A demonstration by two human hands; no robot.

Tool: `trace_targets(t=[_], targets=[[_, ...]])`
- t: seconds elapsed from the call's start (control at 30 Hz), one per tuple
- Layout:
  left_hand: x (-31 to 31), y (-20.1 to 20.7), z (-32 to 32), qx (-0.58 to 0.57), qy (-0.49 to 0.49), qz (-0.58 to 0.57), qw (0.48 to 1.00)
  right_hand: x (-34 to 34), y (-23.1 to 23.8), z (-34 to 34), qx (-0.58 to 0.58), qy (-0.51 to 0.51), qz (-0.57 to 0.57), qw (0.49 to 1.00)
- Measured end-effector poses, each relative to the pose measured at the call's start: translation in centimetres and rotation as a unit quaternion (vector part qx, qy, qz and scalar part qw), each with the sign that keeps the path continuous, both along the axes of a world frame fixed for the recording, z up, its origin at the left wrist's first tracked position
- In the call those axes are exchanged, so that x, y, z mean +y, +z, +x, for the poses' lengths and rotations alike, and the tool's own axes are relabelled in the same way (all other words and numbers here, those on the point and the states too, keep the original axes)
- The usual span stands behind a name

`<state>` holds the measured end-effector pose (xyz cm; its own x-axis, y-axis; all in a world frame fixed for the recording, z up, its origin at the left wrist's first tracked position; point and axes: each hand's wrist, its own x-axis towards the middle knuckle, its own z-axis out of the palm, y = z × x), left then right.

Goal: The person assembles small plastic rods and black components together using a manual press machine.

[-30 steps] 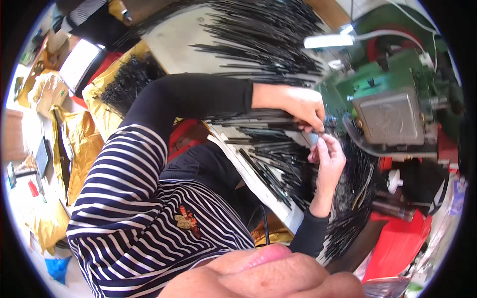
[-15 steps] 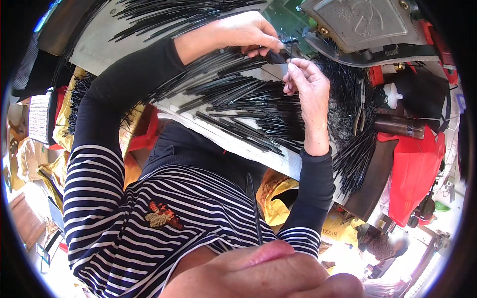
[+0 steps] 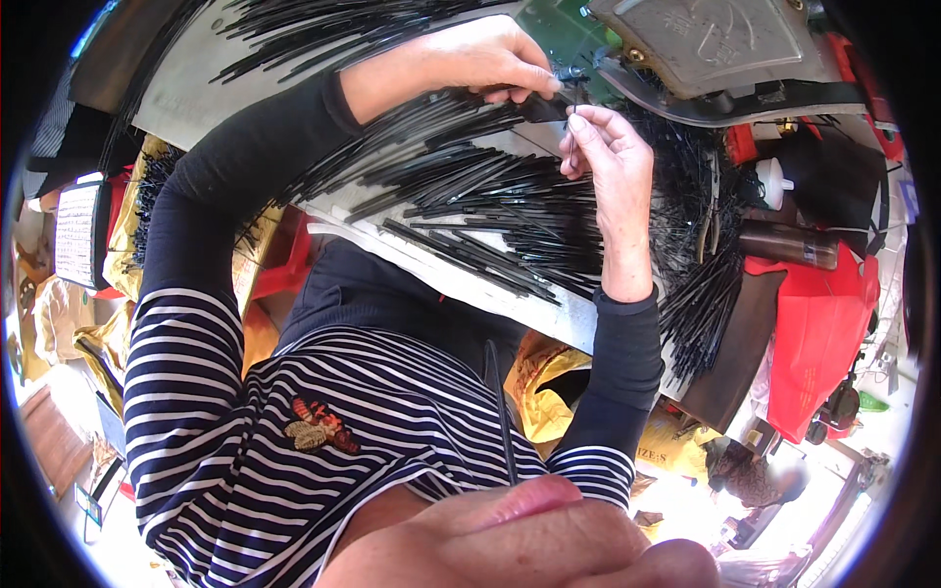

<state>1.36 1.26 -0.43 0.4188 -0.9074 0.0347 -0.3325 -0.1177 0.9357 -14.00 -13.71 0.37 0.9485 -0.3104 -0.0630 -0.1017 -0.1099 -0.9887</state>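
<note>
My left hand (image 3: 490, 61) reaches over the table from the left, thumb and forefinger pinched at a small black piece (image 3: 545, 108). Close to it, my right hand (image 3: 616, 157) pinches the end of a thin black strip (image 3: 576, 101), its other fingers curled. Both sets of fingertips nearly meet in front of a green machine (image 3: 549, 39); the exact shape of what they hold is too small to tell. Under and around my hands, many thin black strips (image 3: 490, 201) lie in loose heaps on the pale tabletop (image 3: 338, 208).
A grey metal machine cover (image 3: 711, 39) with a curved dark edge stands at the far right. More black strips (image 3: 701, 323) pile up on the right side. Beyond them are a dark bottle (image 3: 789, 245), a white funnel-like piece (image 3: 774, 183) and a red bag (image 3: 814, 343). Yellow sacks (image 3: 544, 402) sit below the table.
My right hand has risen slightly toward the machine, its fingertips higher than before. My left hand has hardly moved, still pinched at the black piece.
</note>
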Motion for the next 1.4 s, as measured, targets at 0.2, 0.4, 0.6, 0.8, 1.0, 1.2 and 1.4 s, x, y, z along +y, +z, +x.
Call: trace_targets(t=[0.2, 0.4, 0.6, 0.8, 1.0, 1.2, 1.4], targets=[[-0.7, -0.2, 0.8, -0.015, 0.023, -0.033, 0.999, -0.9, 0.3, 1.1, -0.017, 0.002, 0.003, 1.0], [-0.2, 2.4, 0.2, -0.017, 0.01, -0.02, 1.0, -1.1, 0.2, 0.7, -0.015, 0.0, 0.003, 1.0], [0.3, 2.8, 0.4, -0.017, -0.011, -0.028, 0.999, -0.8, 0.2, 1.0, -0.016, 0.002, 0.008, 1.0], [0.3, 2.9, 0.8, -0.018, -0.016, -0.031, 0.999, -1.0, 0.2, 1.3, -0.017, 0.003, 0.009, 1.0], [0.1, 2.7, 0.9, 0.018, -0.018, -0.021, 0.999, -0.9, 0.3, 1.1, -0.006, -0.007, 0.012, 1.0], [0.0, 2.7, 1.0, 0.056, 0.0, 0.006, 0.998, -0.6, 0.4, 1.0, -0.001, -0.019, 0.053, 0.998], [0.1, 1.1, 0.1, 0.058, 0.06, -0.012, 0.996, -0.5, -0.2, 1.1, -0.066, -0.08, 0.126, 0.987]])
